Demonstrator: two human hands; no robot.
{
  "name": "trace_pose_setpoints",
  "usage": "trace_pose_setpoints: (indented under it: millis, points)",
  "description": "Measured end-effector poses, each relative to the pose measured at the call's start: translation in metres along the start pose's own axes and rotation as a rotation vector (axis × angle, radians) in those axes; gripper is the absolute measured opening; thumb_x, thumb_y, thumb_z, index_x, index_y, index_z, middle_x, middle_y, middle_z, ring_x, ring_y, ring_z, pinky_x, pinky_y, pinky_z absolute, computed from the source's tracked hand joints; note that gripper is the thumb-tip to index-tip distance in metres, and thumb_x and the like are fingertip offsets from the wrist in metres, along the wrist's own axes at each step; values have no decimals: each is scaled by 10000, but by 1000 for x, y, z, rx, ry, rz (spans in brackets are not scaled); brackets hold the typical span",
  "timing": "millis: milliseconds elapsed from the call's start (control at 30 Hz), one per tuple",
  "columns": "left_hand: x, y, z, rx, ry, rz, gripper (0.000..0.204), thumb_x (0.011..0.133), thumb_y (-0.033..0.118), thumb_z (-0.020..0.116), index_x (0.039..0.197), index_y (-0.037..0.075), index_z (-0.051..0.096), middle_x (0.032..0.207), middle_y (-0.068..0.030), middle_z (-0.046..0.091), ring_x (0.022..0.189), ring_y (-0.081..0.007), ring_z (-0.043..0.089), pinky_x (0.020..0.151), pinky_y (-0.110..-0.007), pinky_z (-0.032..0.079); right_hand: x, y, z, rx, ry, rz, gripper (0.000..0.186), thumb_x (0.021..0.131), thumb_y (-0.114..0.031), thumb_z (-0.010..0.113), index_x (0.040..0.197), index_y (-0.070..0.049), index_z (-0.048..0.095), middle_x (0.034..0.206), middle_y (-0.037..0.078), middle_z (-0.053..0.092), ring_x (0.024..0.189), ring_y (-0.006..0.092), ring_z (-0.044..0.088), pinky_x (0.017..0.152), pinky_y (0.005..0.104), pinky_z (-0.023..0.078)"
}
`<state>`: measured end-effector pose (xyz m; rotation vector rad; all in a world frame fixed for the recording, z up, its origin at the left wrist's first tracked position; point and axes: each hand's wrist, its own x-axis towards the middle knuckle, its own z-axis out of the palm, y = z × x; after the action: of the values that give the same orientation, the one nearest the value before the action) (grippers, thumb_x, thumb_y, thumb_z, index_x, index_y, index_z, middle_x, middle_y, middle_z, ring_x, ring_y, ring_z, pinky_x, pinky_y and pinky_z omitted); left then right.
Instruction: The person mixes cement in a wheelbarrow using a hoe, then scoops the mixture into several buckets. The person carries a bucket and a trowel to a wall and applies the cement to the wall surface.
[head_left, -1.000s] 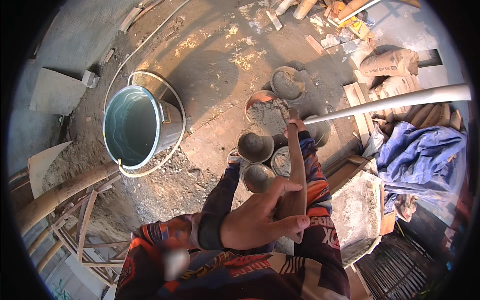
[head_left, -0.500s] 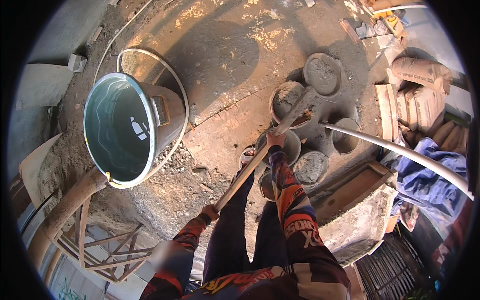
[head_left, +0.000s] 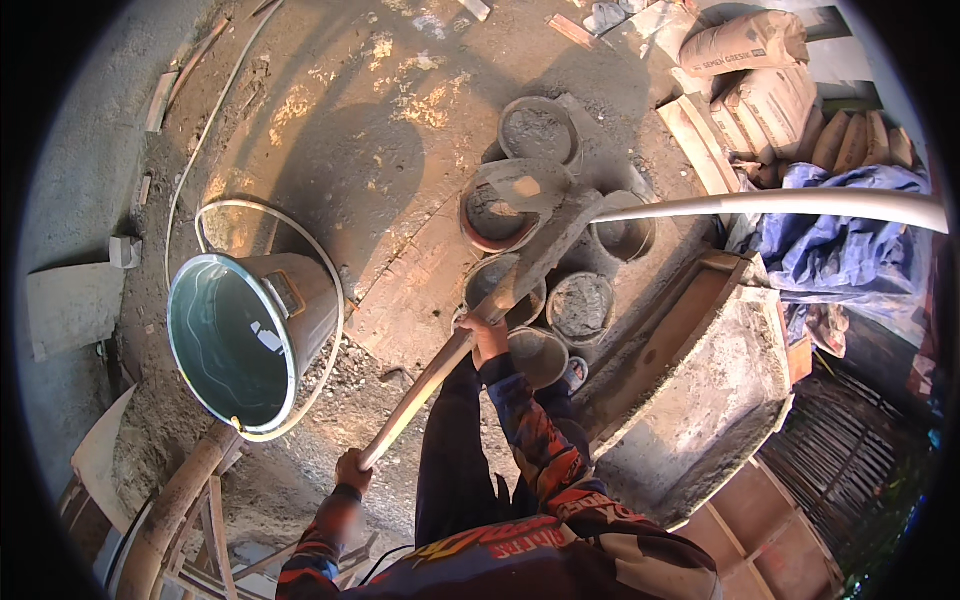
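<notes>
I hold a long-handled shovel (head_left: pixel 520 270) with both hands. My left hand (head_left: pixel 352 468) grips the end of the wooden handle at lower left. My right hand (head_left: pixel 487 336) grips the shaft further up, near the blade. The blade (head_left: pixel 523 186), caked with grey mortar, hangs over a round pan (head_left: pixel 478 230) of wet mortar. Several more round pans of grey mortar (head_left: pixel 582 300) sit around it on the ground in front of my legs.
A metal bucket of water (head_left: pixel 240 335) stands at left, with a white hose (head_left: pixel 215 215) looped around it. A white pipe (head_left: pixel 790 205) crosses at right over a blue tarp (head_left: pixel 850 250). Cement sacks (head_left: pixel 765 60) lie at upper right. A concrete trough (head_left: pixel 720 400) sits at right.
A second ago only one hand held the handle close to the camera. Now both hands grip the shovel and its loaded blade has reached out over the pans. The view has shifted right.
</notes>
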<state>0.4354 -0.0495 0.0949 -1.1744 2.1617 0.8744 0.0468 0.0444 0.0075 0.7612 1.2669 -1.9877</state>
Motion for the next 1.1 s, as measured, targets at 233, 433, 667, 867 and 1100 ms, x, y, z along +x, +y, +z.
trace_pose_setpoints:
  millis: [233,433,667,867,1100]
  points:
    - [3,130,-69,468,226,45,215,665,161,640,774,93,468,709,-104,529,674,-330,556,563,-453,457,91,-19,-31,415,-42,423,99,591,-50,519,662,-34,451,595,113,481,527,271,496,547,392,436]
    - [-36,53,22,525,25,-146,335,586,188,697,818,77,483,761,-125,547,742,-345,554,614,-463,451,64,41,-57,492,-160,521,124,583,-74,533,627,-88,418,544,76,413,485,257,466,500,413,402]
    - [-38,48,60,393,70,-147,281,586,197,682,765,75,504,703,-134,577,686,-352,573,616,-450,449,67,43,-91,387,-94,535,171,603,-137,609,639,-96,447,545,51,429,457,210,453,458,350,393]
    - [-104,9,19,452,9,23,247,552,129,677,711,56,502,669,-148,540,650,-375,534,585,-473,412,-51,30,-138,546,-159,414,113,664,-71,591,659,-74,478,635,61,504,596,206,540,596,347,449]
    - [-86,44,-37,747,-266,65,251,532,119,673,680,43,485,651,-154,518,633,-391,509,588,-465,392,-211,-34,-235,552,-82,198,85,716,-50,611,775,-49,549,773,53,577,763,178,570,736,310,436]
